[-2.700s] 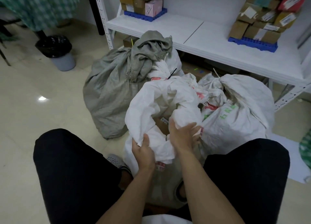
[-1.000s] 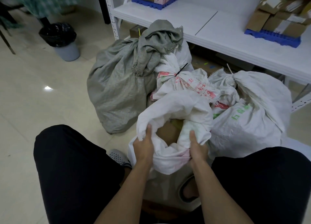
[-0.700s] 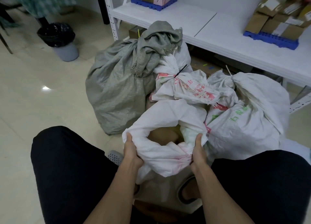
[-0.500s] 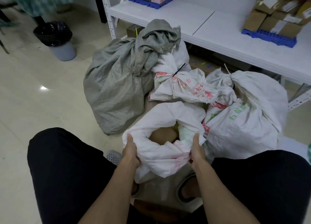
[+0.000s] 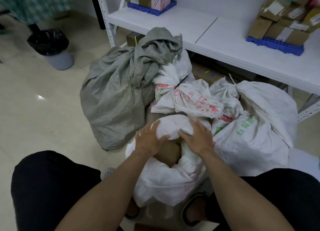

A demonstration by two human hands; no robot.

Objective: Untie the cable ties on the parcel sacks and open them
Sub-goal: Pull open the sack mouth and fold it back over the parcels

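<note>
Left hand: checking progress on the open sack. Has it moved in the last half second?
Yes. The left hand went from the open sack's near rim to its far rim, towards the tied sack.
</note>
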